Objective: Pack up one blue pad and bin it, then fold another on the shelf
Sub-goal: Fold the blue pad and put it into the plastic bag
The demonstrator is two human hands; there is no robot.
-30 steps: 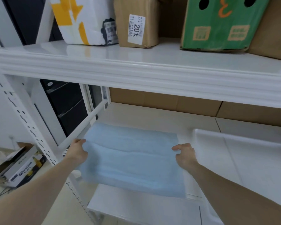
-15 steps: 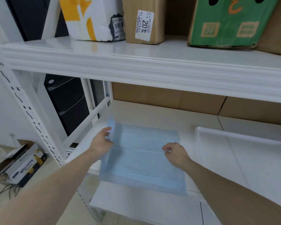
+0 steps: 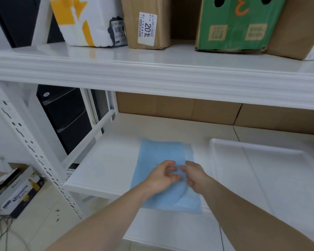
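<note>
White metal shelving (image 3: 152, 75) fills the room ahead, and its lower white board (image 3: 116, 160) bears the work. On that board lies the thin blue rectangular pad (image 3: 163, 153), folded to a narrow strip, its near edge overhanging the board's front. Both forearms reach in from below and meet over the pad's middle. The left hand (image 3: 161, 178) is curled, fingertips pinching the pad's top layer. The right hand (image 3: 196, 176) sits just beside it, fingers bent onto the same fold and pinching it. A shallow white plastic tray (image 3: 257, 147) lies near, to the right. Cardboard boxes, one green box (image 3: 239, 24) among them, stand on the upper shelf.
</note>
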